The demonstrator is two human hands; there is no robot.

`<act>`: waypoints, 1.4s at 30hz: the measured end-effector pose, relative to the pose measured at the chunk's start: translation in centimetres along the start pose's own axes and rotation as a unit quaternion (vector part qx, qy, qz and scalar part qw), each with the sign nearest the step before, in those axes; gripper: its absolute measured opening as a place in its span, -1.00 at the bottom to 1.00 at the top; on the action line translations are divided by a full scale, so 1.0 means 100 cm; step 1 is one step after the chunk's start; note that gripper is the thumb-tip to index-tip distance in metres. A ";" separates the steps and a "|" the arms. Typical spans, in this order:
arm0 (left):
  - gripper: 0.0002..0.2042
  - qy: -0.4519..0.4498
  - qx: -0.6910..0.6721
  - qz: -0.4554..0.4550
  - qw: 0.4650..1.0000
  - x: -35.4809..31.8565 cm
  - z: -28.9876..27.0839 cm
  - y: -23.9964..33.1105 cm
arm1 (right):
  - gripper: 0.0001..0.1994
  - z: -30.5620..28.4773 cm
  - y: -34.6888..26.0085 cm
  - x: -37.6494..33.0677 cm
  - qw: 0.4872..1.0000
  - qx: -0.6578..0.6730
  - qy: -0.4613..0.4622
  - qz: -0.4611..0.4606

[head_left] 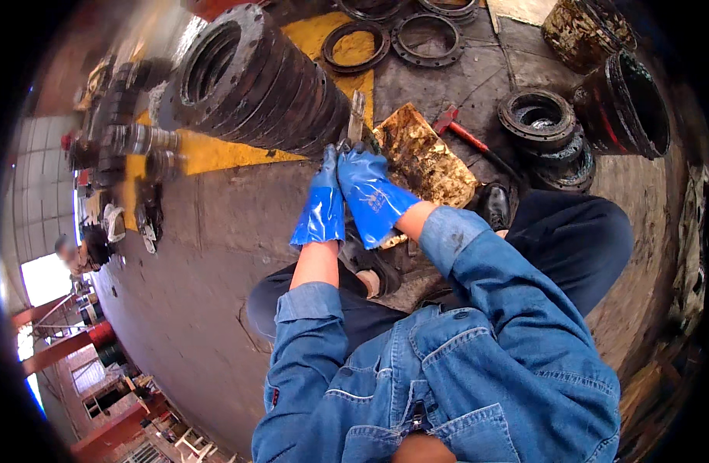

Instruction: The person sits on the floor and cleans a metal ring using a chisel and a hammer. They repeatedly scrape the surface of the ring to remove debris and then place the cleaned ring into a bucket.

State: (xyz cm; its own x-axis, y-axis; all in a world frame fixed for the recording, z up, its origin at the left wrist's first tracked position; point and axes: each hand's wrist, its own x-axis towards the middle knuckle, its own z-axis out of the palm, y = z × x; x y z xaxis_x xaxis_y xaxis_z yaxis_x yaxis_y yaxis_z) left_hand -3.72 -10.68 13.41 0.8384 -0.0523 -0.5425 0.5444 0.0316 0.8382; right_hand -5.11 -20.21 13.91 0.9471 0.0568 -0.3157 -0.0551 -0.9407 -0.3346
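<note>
Left hand [327,174] and right hand [364,174], in slick blue gloves, bunch together at the near end of a flat, worn strip [357,112], likely for steadiness; whether either grips it, cannot tell. Left of them, crusted dark rings [269,89], stacked face to face, probably to save floor; right, a grease-mottled yellowish slab [425,150], then a red hammer [468,137], seemingly kept within reach.

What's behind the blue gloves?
Past the gloves: ring stack to the left, worn strip straight ahead, greasy slab to the right. The gloves hide their grip and the floor directly below.
</note>
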 end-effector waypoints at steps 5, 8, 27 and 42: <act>-0.57 -0.051 -0.067 0.057 0.995 0.026 -0.018 -0.013 | -0.61 -0.017 -0.009 -0.001 0.995 0.088 -0.048 -0.008; -0.60 -0.090 -0.100 0.107 0.985 0.020 -0.004 -0.006 | -0.66 -0.011 0.003 0.002 0.998 0.063 0.022 0.018; -0.59 -0.037 -0.037 0.145 0.988 0.004 0.003 -0.013 | -0.69 0.015 0.159 -0.099 0.897 0.323 -0.218 0.208; -0.59 -0.026 -0.024 0.126 0.991 0.007 -0.015 -0.030 | -0.75 0.032 0.081 -0.122 0.944 0.207 -0.253 0.051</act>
State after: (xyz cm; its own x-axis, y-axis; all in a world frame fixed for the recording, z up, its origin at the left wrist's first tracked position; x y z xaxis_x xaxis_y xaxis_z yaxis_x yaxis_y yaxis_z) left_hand -4.71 -9.28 10.42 0.9462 -0.0878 -0.3115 0.3193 0.0968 0.9427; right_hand -18.08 -27.50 12.19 0.6635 0.2238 -0.7140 -0.3568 -0.7441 -0.5648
